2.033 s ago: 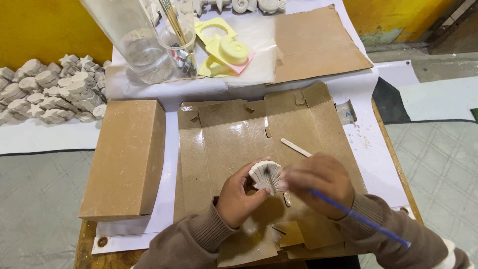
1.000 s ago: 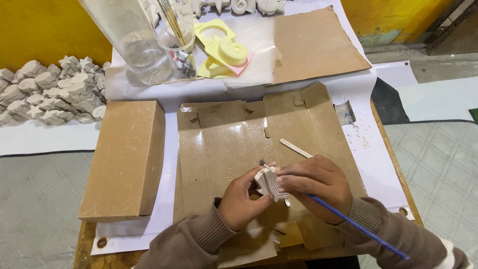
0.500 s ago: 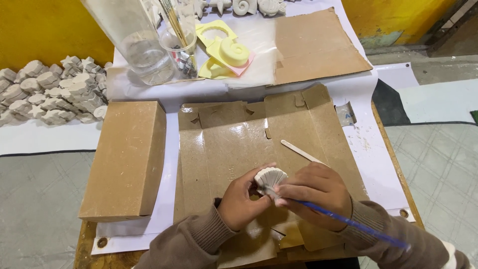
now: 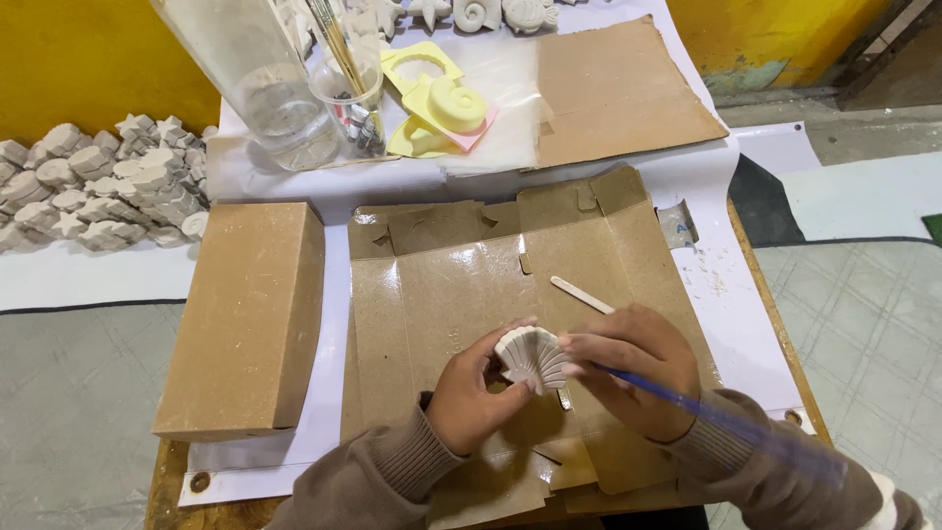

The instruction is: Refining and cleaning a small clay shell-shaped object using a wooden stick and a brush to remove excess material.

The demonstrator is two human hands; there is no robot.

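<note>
Our wooden worktop (image 4: 167,491) shows bare only at its near left corner. White paper sheets (image 4: 746,314) cover the rest. On them we see a flattened cardboard box (image 4: 442,285), a closed brown box (image 4: 245,314) just beside it on the left, and another cardboard sheet (image 4: 618,88) farther back.
</note>
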